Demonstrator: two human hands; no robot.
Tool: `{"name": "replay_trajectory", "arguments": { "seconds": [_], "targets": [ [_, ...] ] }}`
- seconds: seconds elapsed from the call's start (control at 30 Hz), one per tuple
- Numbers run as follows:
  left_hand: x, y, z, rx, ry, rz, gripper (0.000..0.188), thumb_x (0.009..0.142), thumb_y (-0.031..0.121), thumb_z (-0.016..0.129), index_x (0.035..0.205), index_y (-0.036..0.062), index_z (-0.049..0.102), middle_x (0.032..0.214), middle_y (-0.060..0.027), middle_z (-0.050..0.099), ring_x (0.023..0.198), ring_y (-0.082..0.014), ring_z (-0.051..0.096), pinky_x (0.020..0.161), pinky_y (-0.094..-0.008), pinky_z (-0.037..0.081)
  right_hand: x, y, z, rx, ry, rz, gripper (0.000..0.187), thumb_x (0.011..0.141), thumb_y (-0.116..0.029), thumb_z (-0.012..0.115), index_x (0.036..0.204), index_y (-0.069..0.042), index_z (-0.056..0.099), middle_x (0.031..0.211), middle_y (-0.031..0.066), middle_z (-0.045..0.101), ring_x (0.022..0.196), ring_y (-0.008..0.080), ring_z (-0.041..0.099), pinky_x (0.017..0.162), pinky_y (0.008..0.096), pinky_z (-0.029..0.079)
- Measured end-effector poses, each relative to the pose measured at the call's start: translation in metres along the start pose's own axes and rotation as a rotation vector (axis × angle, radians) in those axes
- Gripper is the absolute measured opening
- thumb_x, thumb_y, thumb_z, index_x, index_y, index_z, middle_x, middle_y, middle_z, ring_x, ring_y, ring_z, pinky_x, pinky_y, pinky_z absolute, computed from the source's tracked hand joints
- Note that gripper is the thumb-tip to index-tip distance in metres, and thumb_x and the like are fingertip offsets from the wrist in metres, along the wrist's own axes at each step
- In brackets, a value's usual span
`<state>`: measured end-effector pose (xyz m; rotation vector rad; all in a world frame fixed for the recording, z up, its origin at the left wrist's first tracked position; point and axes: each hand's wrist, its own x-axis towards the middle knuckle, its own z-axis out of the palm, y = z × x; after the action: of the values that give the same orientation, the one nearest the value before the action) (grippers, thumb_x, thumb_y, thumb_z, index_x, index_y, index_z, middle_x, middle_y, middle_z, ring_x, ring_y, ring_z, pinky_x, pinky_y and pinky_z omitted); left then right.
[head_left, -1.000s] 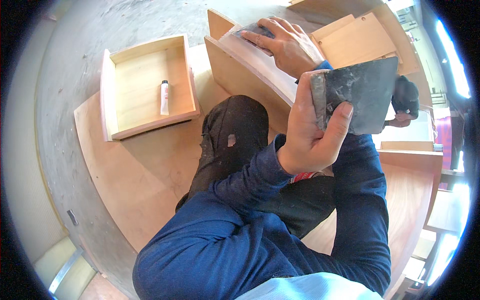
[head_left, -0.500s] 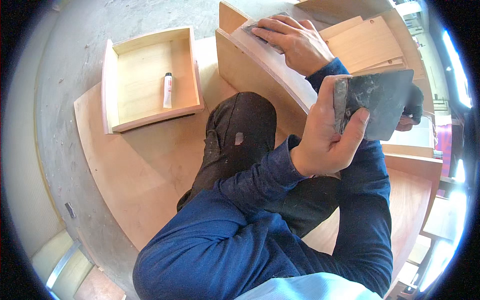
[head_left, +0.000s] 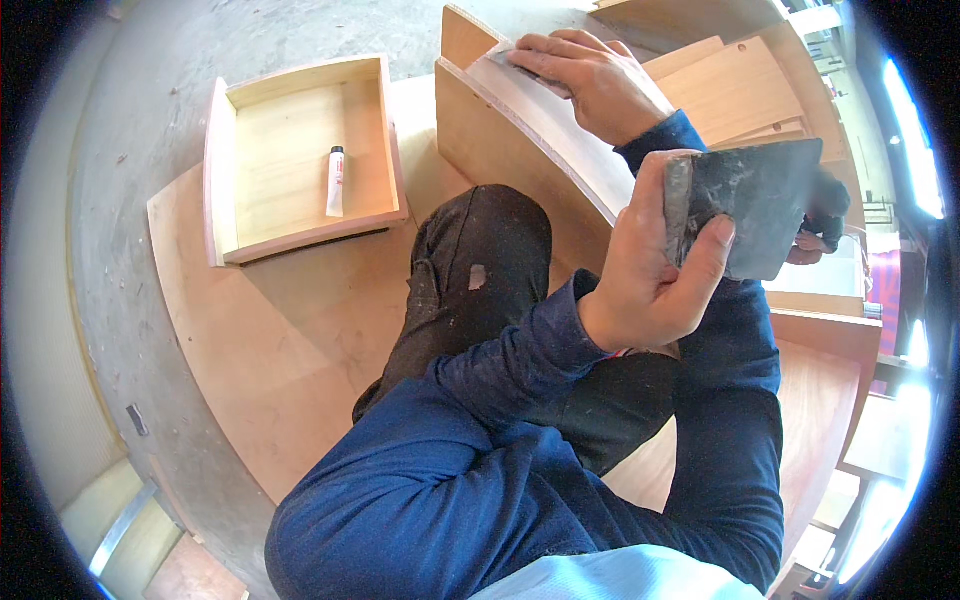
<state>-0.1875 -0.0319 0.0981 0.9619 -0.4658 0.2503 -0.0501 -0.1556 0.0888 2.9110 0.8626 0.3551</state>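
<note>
Dark plate (head_left: pixel 755 210) raised in the left hand (head_left: pixel 650 285), right hand (head_left: pixel 612 92) over a pale board (head_left: pixel 568 135).
Left fingers are closed on the plate, thumb across its face; right fingers bend over a grey flat piece (head_left: pixel 556 88) on the board, whether clasping it I cannot tell. 1 tube (head_left: pixel 335 185) lies in the drawer (head_left: pixel 310 238).
</note>
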Motion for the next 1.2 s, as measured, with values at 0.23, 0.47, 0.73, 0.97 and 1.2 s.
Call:
{"name": "replay_trajectory", "arguments": {
  "seconds": [0.23, 0.47, 0.73, 0.97, 1.2],
  "targets": [
    [0.000, -0.004, 0.002, -0.083, -0.025, -0.025, 0.034, 0.092, 0.003, 0.054, 0.122, -0.0033, 0.039, 0.092, -0.0099, 0.060, 0.083, -0.0127, 0.058, 0.075, -0.0273, 0.047, -0.006, -0.012, -0.002, -0.110, -0.073, 0.046, 0.047, 0.088, -0.001, 0.057, 0.128, -0.024, 0.063, 0.133, -0.0039, 0.060, 0.125, 0.0207, 0.053, 0.100, 0.0455, 0.042],
    [-0.004, -0.004, -0.001, -0.066, -0.025, 0.003, 0.036, 0.092, 0.003, 0.055, 0.123, -0.0037, 0.038, 0.097, -0.0097, 0.058, 0.086, -0.0122, 0.057, 0.076, -0.0258, 0.047, 0.003, -0.011, -0.003, -0.058, -0.061, 0.047, 0.042, 0.091, -0.005, 0.056, 0.128, -0.022, 0.063, 0.130, -0.0034, 0.063, 0.124, 0.0208, 0.054, 0.098, 0.0442, 0.044],
    [0.000, -0.002, -0.001, -0.037, -0.044, 0.019, 0.036, 0.092, 0.003, 0.055, 0.124, -0.0031, 0.038, 0.096, -0.0090, 0.058, 0.084, -0.0121, 0.056, 0.076, -0.0262, 0.047, -0.001, -0.022, -0.007, -0.133, -0.054, 0.076, 0.044, 0.088, -0.004, 0.059, 0.127, -0.023, 0.064, 0.131, -0.0051, 0.062, 0.124, 0.0191, 0.053, 0.095, 0.0432, 0.044],
    [-0.013, -0.021, 0.004, -0.448, -0.019, -0.105, 0.035, 0.094, 0.003, 0.054, 0.125, -0.0033, 0.039, 0.103, -0.0087, 0.057, 0.092, -0.0123, 0.055, 0.083, -0.0272, 0.045, -0.010, -0.008, -0.030, 0.205, -0.089, 0.028, 0.045, 0.087, -0.001, 0.060, 0.128, -0.018, 0.063, 0.127, 0.0063, 0.064, 0.117, 0.0276, 0.057, 0.097, 0.0375, 0.046],
    [-0.009, -0.016, 0.005, -0.602, 0.068, -0.203, 0.035, 0.095, 0.003, 0.054, 0.126, -0.0037, 0.039, 0.110, -0.0088, 0.057, 0.099, -0.0127, 0.055, 0.090, -0.0269, 0.044, -0.146, 0.019, -0.013, 1.373, 0.619, 0.803, 0.044, 0.102, -0.025, 0.050, 0.134, 0.005, 0.051, 0.119, 0.0109, 0.064, 0.104, 0.0150, 0.060, 0.088, 0.0289, 0.049]
  ]
}}
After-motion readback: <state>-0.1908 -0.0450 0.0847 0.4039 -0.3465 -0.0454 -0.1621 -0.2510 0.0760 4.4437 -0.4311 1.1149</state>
